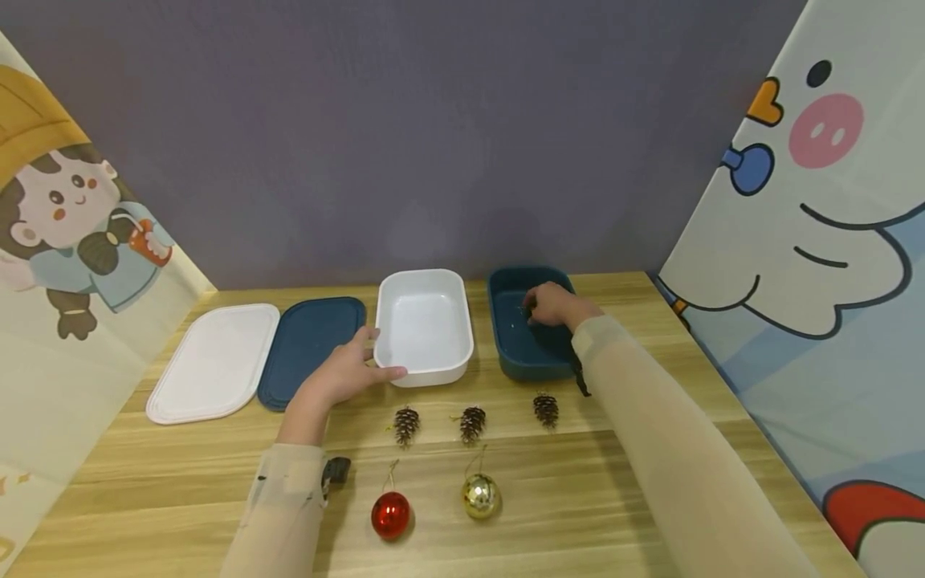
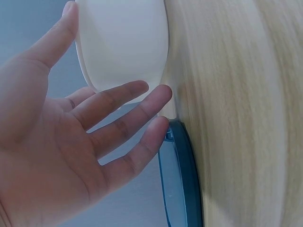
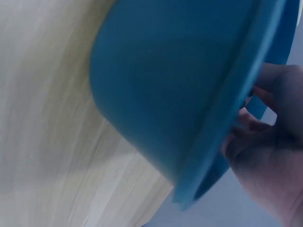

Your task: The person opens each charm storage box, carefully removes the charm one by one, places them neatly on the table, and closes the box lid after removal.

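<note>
My left hand (image 1: 345, 371) is spread at the near left corner of a white box (image 1: 433, 374), thumb at its front rim and fingers along its left side. In the left wrist view the palm shows bare, with the fingers (image 2: 130, 125) loosely extended. My right hand (image 1: 555, 305) reaches down inside a dark blue box (image 1: 531, 371). Its curled fingers pinch a dark pine cone (image 1: 528, 311), mostly hidden by them. In the right wrist view the blue box's wall (image 3: 165, 80) covers much of what the fingers hold.
Near the boxes lie three pine cones (image 1: 473, 424) in a row. Closer in are a red ball ornament (image 1: 390, 514) and a gold one (image 1: 480, 495). A white lid (image 1: 214, 363) and a dark blue lid (image 1: 312, 347) lie at left. A grey wall (image 1: 433, 144) stands behind the boxes.
</note>
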The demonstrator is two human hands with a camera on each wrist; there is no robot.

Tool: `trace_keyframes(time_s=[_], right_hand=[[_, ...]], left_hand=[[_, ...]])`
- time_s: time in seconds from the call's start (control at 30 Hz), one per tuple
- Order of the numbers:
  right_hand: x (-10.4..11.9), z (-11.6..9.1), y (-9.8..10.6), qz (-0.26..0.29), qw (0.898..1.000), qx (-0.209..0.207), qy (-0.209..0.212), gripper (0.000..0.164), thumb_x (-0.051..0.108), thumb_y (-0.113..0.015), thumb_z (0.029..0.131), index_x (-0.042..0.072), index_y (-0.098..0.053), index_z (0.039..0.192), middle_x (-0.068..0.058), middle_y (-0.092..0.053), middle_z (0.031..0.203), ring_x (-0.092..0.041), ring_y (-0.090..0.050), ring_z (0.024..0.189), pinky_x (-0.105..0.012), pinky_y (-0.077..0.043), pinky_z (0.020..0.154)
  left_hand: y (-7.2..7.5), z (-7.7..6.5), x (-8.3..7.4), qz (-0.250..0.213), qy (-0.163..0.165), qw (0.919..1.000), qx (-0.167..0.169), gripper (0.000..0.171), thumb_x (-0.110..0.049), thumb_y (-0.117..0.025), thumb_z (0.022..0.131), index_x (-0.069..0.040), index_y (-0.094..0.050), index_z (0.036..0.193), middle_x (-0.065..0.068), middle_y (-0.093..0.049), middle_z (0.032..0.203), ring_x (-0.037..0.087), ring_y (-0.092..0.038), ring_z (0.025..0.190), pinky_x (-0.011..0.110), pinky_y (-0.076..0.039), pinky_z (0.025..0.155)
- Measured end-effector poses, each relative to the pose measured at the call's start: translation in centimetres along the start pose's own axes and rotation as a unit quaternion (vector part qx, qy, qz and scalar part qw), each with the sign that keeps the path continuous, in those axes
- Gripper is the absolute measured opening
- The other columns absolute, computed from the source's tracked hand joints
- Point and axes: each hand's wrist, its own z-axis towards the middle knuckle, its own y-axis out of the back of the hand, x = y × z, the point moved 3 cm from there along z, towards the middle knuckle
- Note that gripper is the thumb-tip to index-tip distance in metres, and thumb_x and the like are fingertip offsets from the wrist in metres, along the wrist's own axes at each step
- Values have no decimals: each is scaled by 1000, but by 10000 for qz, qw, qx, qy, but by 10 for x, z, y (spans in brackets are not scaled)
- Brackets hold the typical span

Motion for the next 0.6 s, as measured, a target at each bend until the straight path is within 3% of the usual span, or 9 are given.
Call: trace_keyframes(time_s=[0.13,0.3,0.5,0.6], right_hand=[[-3,-5,-1,245,9996,137,-86,40,18,-68,104,0,-65,140,-24,-65,143,-39,-65,128,-52,-53,112],[-3,-12,11,535,9986,42,34,43,17,-70,104,-1,-64,142,-25,-65,143,-33,-72,107,-47,-59,94],[5,-18,33,320,9986,-218,351,54,10,-72,100,-1,-56,151,-25,-63,146,-43,-60,133,-56,-51,111],[10,-23,45,302,9987,-220,347,58,5,-70,99,2,-53,155,-24,-60,150,-41,-62,130,-51,-56,104]], left_hand=[[-1,0,0,-41,-27,10000,9,114,-54,-81,92,-1,-15,168,31,-38,167,47,-40,155,62,-43,121],[0,0,0,-2,-21,10000,-7,114,-55,-81,92,-1,-15,169,31,-39,167,47,-39,156,63,-41,122],[0,0,-1,1,-10,10000,3,114,-55,-81,92,-2,-15,168,31,-39,167,47,-39,156,63,-42,121],[-1,0,-1,10,1,10000,6,112,-55,-81,92,-2,-17,168,31,-41,165,47,-40,155,62,-43,120]])
